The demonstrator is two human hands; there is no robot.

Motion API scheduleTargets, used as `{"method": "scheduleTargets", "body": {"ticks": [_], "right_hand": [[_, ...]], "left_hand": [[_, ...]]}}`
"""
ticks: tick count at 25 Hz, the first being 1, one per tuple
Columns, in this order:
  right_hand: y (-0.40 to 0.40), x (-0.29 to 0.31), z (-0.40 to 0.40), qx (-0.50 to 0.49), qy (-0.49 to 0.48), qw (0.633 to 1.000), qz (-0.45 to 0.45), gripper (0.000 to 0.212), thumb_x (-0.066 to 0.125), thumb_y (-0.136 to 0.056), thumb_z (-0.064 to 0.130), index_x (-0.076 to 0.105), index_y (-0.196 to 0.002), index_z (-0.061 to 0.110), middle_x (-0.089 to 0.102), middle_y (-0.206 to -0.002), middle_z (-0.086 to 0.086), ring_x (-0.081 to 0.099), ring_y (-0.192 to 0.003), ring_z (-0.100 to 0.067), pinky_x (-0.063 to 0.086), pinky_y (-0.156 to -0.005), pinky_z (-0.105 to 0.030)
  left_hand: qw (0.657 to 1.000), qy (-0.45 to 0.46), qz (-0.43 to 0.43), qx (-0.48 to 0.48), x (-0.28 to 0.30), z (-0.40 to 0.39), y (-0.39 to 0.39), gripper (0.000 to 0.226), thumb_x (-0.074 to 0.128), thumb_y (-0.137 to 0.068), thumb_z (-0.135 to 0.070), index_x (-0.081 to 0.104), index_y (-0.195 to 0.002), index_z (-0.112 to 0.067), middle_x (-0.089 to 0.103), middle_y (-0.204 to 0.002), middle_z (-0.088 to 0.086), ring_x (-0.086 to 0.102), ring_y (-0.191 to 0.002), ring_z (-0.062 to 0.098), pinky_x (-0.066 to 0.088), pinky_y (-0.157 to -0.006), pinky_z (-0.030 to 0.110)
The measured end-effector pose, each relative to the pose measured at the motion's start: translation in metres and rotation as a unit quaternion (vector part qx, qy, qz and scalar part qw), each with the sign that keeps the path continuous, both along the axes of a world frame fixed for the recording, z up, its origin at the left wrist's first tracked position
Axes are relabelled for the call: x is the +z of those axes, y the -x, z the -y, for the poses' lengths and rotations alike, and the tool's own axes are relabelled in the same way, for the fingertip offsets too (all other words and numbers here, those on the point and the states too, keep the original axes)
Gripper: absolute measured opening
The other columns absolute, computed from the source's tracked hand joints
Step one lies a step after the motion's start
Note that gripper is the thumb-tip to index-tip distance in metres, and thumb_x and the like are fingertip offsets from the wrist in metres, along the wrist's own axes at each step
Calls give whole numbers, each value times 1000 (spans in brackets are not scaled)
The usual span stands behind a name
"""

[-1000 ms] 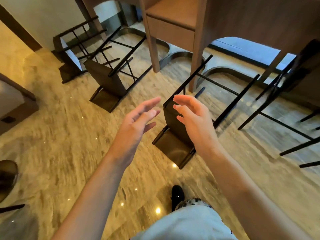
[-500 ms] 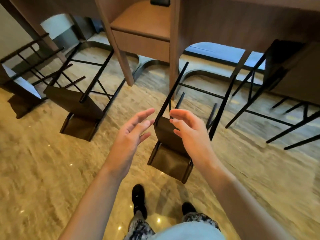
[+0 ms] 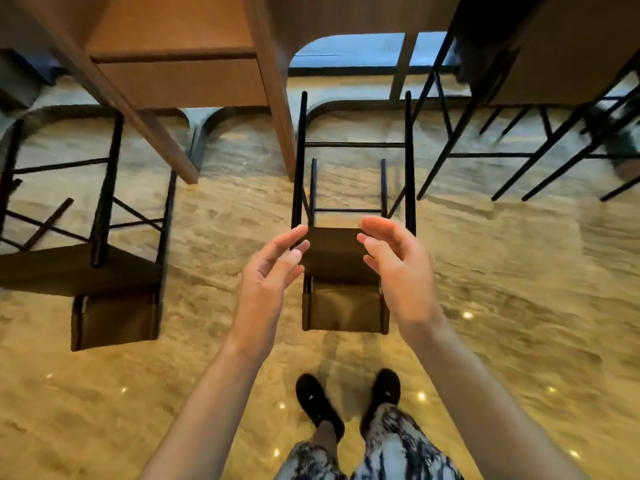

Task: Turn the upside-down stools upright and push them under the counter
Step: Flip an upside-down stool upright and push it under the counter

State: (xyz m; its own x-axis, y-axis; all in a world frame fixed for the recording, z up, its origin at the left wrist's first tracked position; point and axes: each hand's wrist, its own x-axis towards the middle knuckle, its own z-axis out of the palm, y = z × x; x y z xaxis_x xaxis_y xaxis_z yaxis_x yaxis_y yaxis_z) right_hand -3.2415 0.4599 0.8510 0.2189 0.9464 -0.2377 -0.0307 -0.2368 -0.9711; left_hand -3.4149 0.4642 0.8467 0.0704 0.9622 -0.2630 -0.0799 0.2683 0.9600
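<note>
View now square on overturned stool point(image 3: 341, 271), frame centre. L hand point(image 3: 266, 282), R hand point(image 3: 403, 275) spread, empty, closer, flanking seat. Grab imminent.

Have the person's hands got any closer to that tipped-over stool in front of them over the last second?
Cannot tell. The camera swung, and both the left hand and right hand hover open beside the stool seat throughout.

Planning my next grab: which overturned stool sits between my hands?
The middle stool, legs pointing at the counter, framed by left hand and right hand. The left stool lies off aside.
</note>
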Motion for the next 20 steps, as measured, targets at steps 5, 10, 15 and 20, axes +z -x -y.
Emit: {"method": "scheduleTargets", "body": {"ticks": [5,10,15,20], "right_hand": [[-16,-42,-1,-48,28,998,-1,33,53,-92,21,65,-123,18,69,-117,9,63,-113,-3,49,-103,-39],[-35,-87,-2,-60,48,997,-6,34,53,-90,27,65,-122,26,68,-118,16,62,-115,-1,49,-102,-36],[-46,-122,-6,-61,67,996,-14,34,54,-91,29,65,-122,26,68,-118,15,62,-115,-2,49,-100,-32],[-59,-160,-5,-69,85,994,-16,29,54,-95,24,66,-122,27,69,-116,17,63,-113,0,50,-98,-30]], "left_hand": [[1000,27,-2,-6,-41,-21,-11,39,55,-90,-22,65,-128,-20,67,-130,-6,60,-125,11,45,-108,42],[999,36,-9,-21,-88,-30,-29,40,57,-90,-24,65,-129,-21,67,-129,-9,59,-125,10,42,-110,44],[998,60,-14,-31,-128,-31,-46,40,57,-91,-24,64,-130,-20,67,-128,-11,60,-125,10,43,-109,43],[997,72,-10,-32,-171,-34,-54,37,56,-94,-22,65,-130,-23,67,-128,-13,59,-125,8,43,-108,41]]}}
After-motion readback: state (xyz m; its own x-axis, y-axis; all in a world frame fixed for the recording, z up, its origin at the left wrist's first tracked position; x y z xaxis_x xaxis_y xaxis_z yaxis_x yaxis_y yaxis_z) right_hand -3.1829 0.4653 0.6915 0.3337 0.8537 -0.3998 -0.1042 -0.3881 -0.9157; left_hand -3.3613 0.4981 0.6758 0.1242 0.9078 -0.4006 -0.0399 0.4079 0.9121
